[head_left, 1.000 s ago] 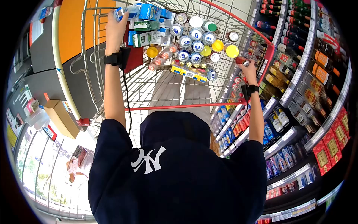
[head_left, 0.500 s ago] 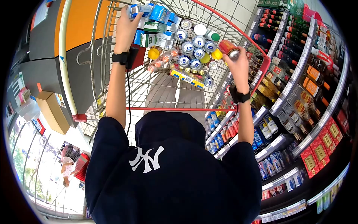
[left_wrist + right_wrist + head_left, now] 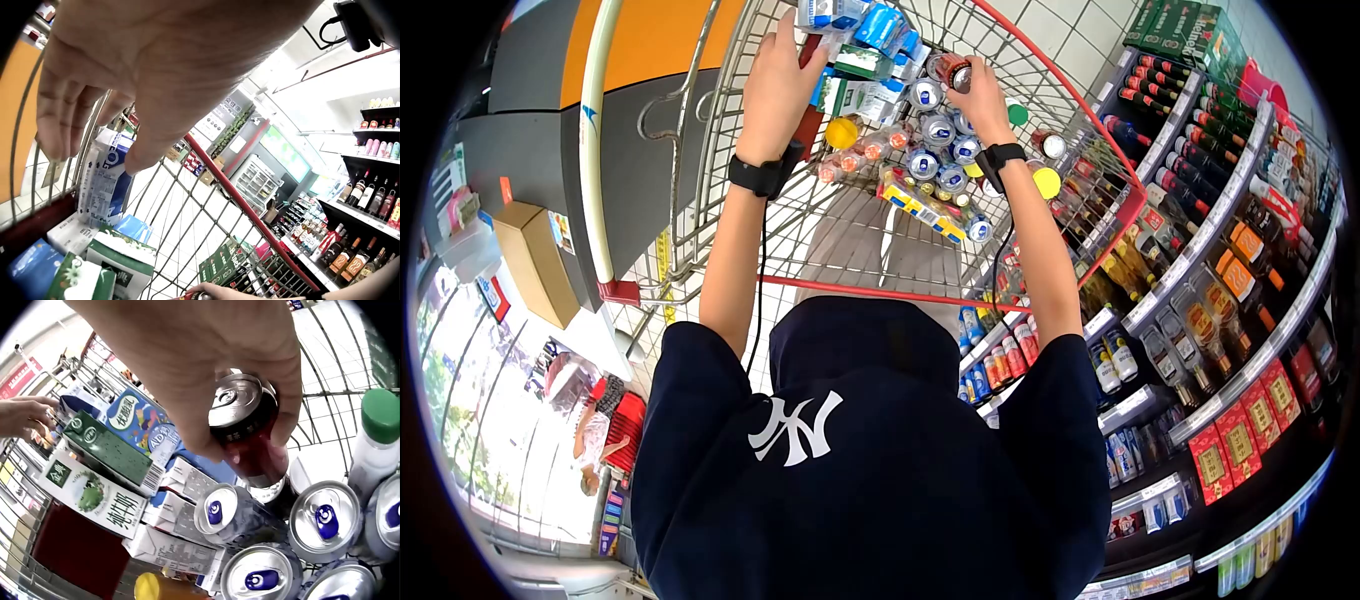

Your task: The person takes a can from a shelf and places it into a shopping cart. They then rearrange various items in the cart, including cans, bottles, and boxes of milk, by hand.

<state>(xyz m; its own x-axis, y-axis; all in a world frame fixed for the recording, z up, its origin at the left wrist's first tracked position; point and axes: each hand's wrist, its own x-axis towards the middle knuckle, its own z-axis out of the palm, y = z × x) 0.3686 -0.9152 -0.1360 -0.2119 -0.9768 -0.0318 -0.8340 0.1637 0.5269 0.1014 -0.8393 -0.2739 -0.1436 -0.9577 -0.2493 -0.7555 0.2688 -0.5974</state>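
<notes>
My right hand [image 3: 985,108] grips a dark red drink can [image 3: 257,453] by its upper part, over the shopping cart [image 3: 1055,75]. Below it stand several silver cans [image 3: 325,515] with blue tabs. Beside the can is a white bottle [image 3: 369,456] with a green cap. My left hand [image 3: 775,105] is at the cart's left side, thumb and fingers apart, right by a blue-and-white carton [image 3: 106,181] that stands upright. Next to that carton lie green milk cartons [image 3: 90,494] and a blue drink box [image 3: 134,422].
Yellow-capped bottles [image 3: 841,133], pink-toned bottles [image 3: 865,150] and a yellow package [image 3: 922,210] lie in the cart. Shelves of bottles [image 3: 1200,300] run along the right. An orange-and-grey counter [image 3: 540,100] stands left, with a cardboard box [image 3: 535,265]. A person [image 3: 590,440] is at lower left.
My right hand has carried the red can from the cart's right side leftward to beside the cartons. My left hand, earlier holding the blue-and-white carton, has let go of it.
</notes>
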